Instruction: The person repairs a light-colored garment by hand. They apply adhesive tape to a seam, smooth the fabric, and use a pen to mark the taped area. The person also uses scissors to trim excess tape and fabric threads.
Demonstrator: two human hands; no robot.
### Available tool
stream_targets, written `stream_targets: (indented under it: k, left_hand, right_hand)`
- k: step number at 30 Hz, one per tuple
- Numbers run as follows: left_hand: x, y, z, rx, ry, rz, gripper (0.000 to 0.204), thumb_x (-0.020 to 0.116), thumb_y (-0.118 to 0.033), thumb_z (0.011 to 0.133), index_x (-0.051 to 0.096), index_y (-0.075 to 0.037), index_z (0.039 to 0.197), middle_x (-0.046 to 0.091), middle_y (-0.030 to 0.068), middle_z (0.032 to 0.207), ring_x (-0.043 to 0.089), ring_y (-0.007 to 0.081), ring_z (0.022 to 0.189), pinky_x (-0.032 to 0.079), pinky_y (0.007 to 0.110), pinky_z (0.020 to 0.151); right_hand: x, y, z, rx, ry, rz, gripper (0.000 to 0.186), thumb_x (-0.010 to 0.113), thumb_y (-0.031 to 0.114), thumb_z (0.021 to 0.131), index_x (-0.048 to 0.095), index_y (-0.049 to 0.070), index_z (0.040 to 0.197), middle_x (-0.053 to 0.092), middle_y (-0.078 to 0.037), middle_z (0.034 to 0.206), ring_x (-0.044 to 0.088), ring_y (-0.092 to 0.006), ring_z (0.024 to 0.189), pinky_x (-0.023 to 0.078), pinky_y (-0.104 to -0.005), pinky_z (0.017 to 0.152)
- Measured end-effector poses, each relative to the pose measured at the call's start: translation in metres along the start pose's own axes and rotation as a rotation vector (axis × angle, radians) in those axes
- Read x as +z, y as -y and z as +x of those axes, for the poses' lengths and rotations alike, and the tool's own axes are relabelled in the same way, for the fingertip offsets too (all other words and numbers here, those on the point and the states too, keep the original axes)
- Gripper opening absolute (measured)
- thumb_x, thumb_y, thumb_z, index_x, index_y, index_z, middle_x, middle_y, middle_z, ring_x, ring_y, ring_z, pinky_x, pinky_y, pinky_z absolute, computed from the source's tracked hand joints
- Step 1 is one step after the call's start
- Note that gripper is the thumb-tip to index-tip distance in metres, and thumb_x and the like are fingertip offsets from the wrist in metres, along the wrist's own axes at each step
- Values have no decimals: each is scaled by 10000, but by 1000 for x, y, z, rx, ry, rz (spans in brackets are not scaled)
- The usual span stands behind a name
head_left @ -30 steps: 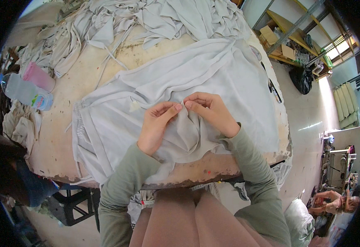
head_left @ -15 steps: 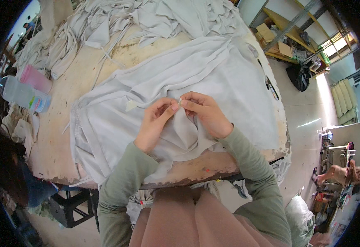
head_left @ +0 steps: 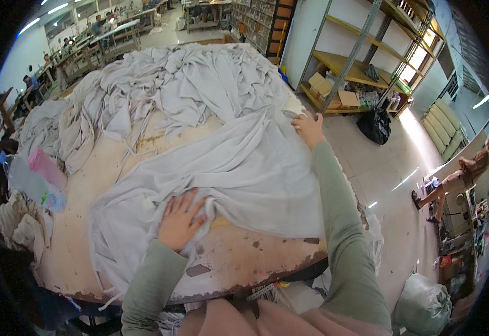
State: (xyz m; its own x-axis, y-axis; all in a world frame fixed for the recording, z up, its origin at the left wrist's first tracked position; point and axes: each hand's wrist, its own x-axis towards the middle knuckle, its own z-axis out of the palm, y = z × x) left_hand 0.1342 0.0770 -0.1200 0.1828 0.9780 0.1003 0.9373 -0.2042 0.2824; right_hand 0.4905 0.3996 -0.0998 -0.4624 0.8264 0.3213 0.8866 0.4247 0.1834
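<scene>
A large pale grey garment with a gathered end lies spread and creased over the near part of the table. My left hand rests flat on its near edge, fingers apart, beside a small cream patch or label. At the table's far right edge is my right hand, fingers bent, next to the garment's far corner and a small grey rounded thing. Something dark shows by its fingers, too small to make out.
A heap of similar grey cloth covers the back of the wooden table. A clear bottle and a pink cup are at left. Beyond the right edge are shelves, a black bag and a white sack.
My hands have parted from their pinch on the cloth. The left now lies flat on it; the right has reached out to the far right edge. The view has tilted up.
</scene>
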Motion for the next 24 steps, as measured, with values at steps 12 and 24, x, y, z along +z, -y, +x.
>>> stream_targets:
  k: [12, 24]
  left_hand:
    - [39, 100, 66, -691, -386, 350, 391, 472, -295, 913, 536, -85, 1237, 290, 152, 1478, 293, 380, 1338, 252, 507, 1088]
    - [-39, -111, 28, 48, -235, -1646, 316, 532, -240, 935, 506, 9, 1128, 561, 107, 926, 535, 184, 875, 413, 306, 818]
  right_hand:
    - [-100, 43, -64, 29, -46, 1617, 352, 526, 276, 942, 467, 24, 1180, 530, -40, 1019, 498, -141, 944, 405, -282, 839]
    - [-119, 175, -124, 169, 321, 2095, 427, 393, 352, 1002, 429, 76, 1326, 515, -22, 1097, 508, -143, 1035, 418, -272, 919]
